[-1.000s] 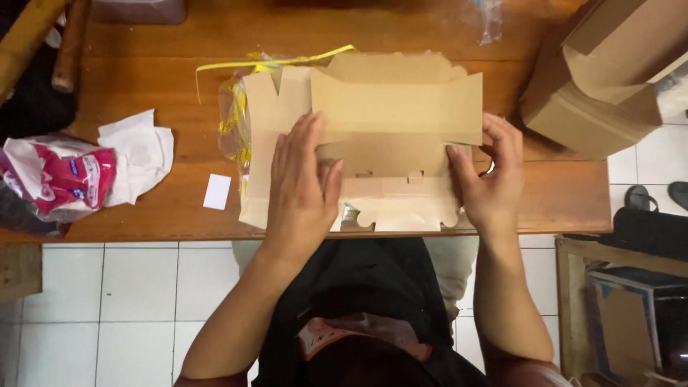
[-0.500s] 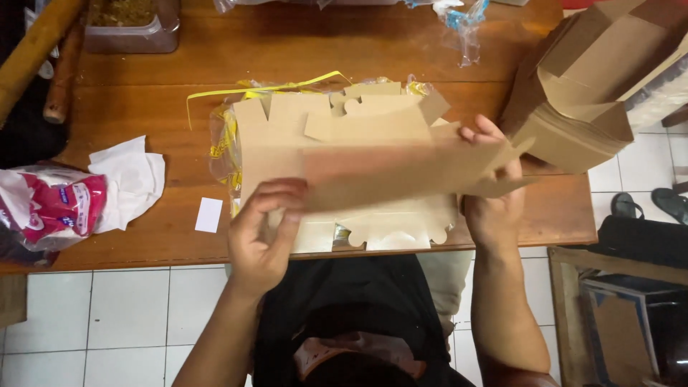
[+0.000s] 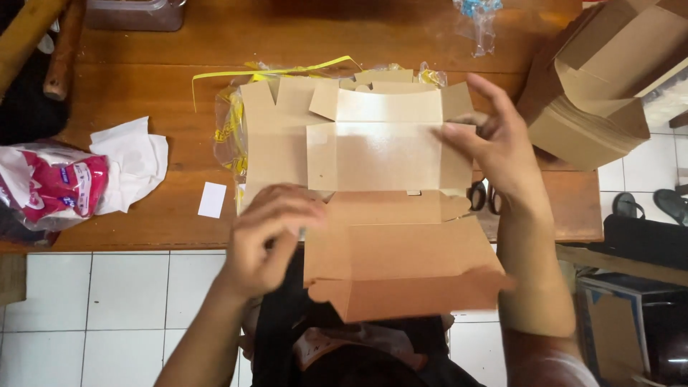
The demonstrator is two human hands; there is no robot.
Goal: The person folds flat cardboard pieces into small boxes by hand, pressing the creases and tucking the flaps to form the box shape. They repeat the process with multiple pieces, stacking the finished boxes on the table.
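Here both the left hand (image 3: pixel 269 236) and right hand (image 3: pixel 502 143), fingers seemingly loose, touch the cardboard box (image 3: pixel 390 208).

My left hand (image 3: pixel 269 236) is blurred, its grip unclear, and covers the cardboard box's (image 3: pixel 387 208) left edge. Right of the box, my right hand (image 3: pixel 502 154) hides most of the scissors (image 3: pixel 479 195).

Hands (image 3: pixel 269 236) on cardboard box (image 3: pixel 390 208) (unfolded)
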